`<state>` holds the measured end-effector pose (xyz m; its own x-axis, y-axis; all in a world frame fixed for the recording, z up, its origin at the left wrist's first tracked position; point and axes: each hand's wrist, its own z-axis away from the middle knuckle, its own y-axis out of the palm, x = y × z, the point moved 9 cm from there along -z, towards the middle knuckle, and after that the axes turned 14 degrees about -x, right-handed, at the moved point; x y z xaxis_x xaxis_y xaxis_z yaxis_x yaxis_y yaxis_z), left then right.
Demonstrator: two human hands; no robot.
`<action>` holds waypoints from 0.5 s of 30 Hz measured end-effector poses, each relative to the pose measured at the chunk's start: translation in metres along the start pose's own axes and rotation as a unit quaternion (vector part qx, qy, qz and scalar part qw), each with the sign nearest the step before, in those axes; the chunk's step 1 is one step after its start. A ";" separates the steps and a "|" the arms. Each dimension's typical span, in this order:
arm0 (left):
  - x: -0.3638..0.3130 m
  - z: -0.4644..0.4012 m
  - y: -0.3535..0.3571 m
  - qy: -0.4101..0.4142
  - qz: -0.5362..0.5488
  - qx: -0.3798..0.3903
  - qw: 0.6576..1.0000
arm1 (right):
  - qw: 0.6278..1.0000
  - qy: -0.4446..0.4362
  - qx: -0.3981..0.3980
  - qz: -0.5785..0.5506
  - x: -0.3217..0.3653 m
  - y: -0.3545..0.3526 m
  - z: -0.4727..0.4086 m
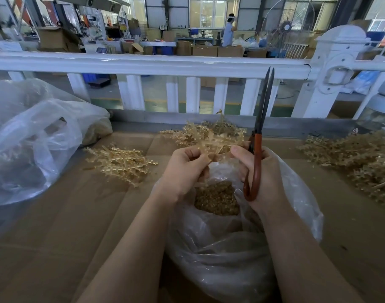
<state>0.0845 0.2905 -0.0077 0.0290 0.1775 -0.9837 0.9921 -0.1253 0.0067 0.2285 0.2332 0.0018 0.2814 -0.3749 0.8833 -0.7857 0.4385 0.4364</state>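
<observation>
Working over the open mouth of a clear plastic bag (231, 248), at 6 o'clock on the cardboard-covered counter (77, 215). Pinching a gold plastic sprig (211, 138) from both sides: left hand (182, 171) with thumb and fingers (196, 157) curled onto its near stem from 9 o'clock, right hand (261, 171) meeting it from 3 o'clock with the thumb tip. Also gripping, in that right hand, red-handled scissors (257, 154), handle loop wrapped in the palm, blades standing towards 12 o'clock and parted only a sliver at the tips.

Sprig branches fanning away towards 12 o'clock, stem end nearest the wearer, directly above the loose gold pieces (215, 200) heaped in the bag.

Judging from that: blades above and towards 1 o'clock of the sprig, long axis near upright, so probably needing a tilt down towards 9 or 10 o'clock to reach the branches. Left hand nearer the stem and better placed to steady it.

Elsewhere: a pile of bare gold stalks (121, 162) at 10 o'clock, a bushier pile (362, 162) at 2 o'clock, a large slack bag (34, 138) at 9 o'clock, a white railing (143, 64) across 12 o'clock.
</observation>
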 end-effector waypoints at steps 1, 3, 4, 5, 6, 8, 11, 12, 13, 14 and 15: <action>0.001 -0.001 -0.003 -0.005 -0.001 -0.015 1.000 | 1.000 -0.005 0.000 0.006 -0.001 0.001 0.000; 0.004 -0.004 -0.011 -0.013 -0.013 -0.044 0.999 | 1.000 0.000 -0.003 -0.007 -0.002 0.002 -0.001; 0.004 -0.005 -0.014 -0.016 -0.018 -0.056 0.998 | 0.999 0.012 -0.010 -0.030 -0.003 0.001 -0.002; 0.005 -0.006 -0.017 -0.020 -0.019 -0.064 0.998 | 0.998 0.026 -0.016 -0.053 -0.004 -0.001 -0.003; 0.006 -0.006 -0.018 -0.023 -0.018 -0.068 0.997 | 0.997 0.033 -0.019 -0.065 -0.004 -0.003 -0.004; 0.009 -0.007 -0.020 -0.030 -0.033 -0.083 0.996 | 0.998 0.035 -0.010 -0.054 -0.004 -0.004 -0.005; 0.012 -0.008 -0.027 -0.034 -0.053 -0.122 0.991 | 0.997 0.049 0.014 -0.052 -0.009 -0.002 -0.007; 0.013 -0.008 -0.030 -0.036 -0.049 -0.133 0.989 | 0.997 0.054 0.022 -0.057 -0.010 -0.002 -0.007; 0.014 -0.009 -0.033 -0.037 -0.051 -0.146 0.987 | 0.996 0.058 0.032 -0.064 -0.011 -0.001 -0.007; 0.014 -0.010 -0.037 -0.038 -0.060 -0.158 0.985 | 0.995 0.059 0.045 -0.070 -0.011 0.000 -0.007; 0.015 -0.011 -0.039 -0.039 -0.072 -0.169 0.982 | 0.994 0.058 0.059 -0.075 -0.010 0.002 -0.006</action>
<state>0.0473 0.3087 -0.0207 -0.1107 0.0926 -0.9895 0.9697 0.2282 -0.0871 0.2275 0.2429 -0.0049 0.4561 -0.3292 0.8268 -0.7871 0.2842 0.5474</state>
